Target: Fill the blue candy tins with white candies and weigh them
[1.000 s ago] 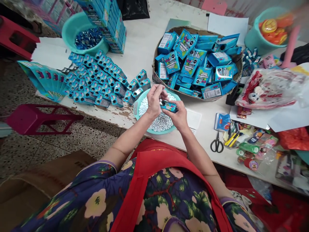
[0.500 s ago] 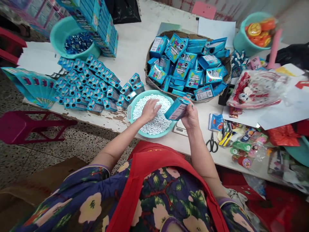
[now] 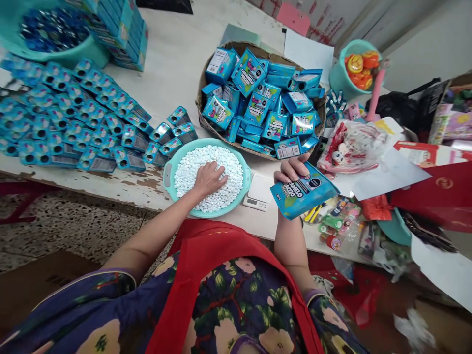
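My left hand (image 3: 211, 178) rests on white candies (image 3: 190, 169) in a turquoise basin (image 3: 170, 189), its fingers apart and touching them. To the right of the basin, my right hand (image 3: 292, 170) grips a blue candy packet (image 3: 311, 189) printed with "CARAMELO MACIZO". The packet is raised above the table and tilted, its printed front facing up; part of the hand is hidden behind it. A small white digital scale (image 3: 257, 194) lies between the basin and the packet.
A cardboard carton (image 3: 202, 115) full of similar blue packets stands behind the basin. Many small blue boxes (image 3: 92, 128) spread over the left side, near a bowl of shiny blue pieces (image 3: 55, 30). Assorted wrappers and bottles (image 3: 334, 221) crowd the right side.
My view has shifted to the right. My right hand has moved rightward and turned the packet, so its printed front now shows. My left hand stays on the candies.
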{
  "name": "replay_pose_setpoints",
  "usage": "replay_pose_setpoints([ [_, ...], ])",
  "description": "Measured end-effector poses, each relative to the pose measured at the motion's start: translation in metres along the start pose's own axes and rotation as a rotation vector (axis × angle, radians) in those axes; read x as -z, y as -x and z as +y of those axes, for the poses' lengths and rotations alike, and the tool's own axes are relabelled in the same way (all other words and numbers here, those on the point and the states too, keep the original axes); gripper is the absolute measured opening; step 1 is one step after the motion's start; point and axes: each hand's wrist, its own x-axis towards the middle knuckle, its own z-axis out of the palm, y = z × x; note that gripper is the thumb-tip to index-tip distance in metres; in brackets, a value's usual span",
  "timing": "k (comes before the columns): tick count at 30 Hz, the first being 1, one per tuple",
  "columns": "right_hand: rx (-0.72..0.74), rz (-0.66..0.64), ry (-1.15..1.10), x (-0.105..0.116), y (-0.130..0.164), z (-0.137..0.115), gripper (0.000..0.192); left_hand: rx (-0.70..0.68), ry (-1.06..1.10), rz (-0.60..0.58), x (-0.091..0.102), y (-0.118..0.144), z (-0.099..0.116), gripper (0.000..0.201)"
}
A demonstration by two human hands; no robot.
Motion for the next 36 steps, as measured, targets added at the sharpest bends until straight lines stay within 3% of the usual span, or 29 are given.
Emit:
replay_pose_setpoints([
  [3,0.075,-0.047,-0.113,0.004,0.006,-0.005,0.048,-0.012,0.034,0.04,-0.007,-0.002,-0.005,0.041],
  [6,0.116,-0.006,-0.247,0.004,0.011,-0.012,0.037,0.006,0.07,0.079,-0.01,-0.004,-0.009,0.041],
  [11,0.192,-0.064,-0.377,0.006,0.012,-0.014,0.035,0.086,0.19,0.126,-0.012,-0.01,-0.014,0.036],
  [14,0.135,-0.068,-0.446,0.009,0.01,-0.009,0.035,0.136,0.315,0.211,-0.012,-0.013,-0.015,0.026],
  [17,0.035,-0.01,-0.619,0.011,0.009,-0.004,0.029,0.17,0.562,0.346,-0.007,-0.015,-0.013,0.016],
  [19,-0.011,0.016,-0.769,0.009,0.01,-0.003,0.025,0.279,0.771,0.406,-0.002,-0.015,-0.01,0.016],
  [22,-0.053,0.077,-0.961,0.003,0.014,-0.005,0.019,0.501,1.131,0.41,0.008,-0.016,-0.006,0.019],
  [25,-0.07,0.094,-1.089,-0.003,0.017,-0.01,0.015,0.599,1.441,0.432,0.017,-0.017,-0.007,0.021],
  [29,-0.072,0.093,-1.159,-0.007,0.02,-0.014,0.013,0.651,1.716,0.361,0.025,-0.017,-0.014,0.018],
  [33,-0.116,0.171,-1.079,-0.008,0.02,-0.013,0.015,0.651,1.997,0.231,0.031,-0.016,-0.021,0.011],
  [36,-0.124,0.132,-1.089,-0.01,0.02,-0.012,0.013,0.74,2.143,0.126,0.035,-0.017,-0.022,0.013],
])
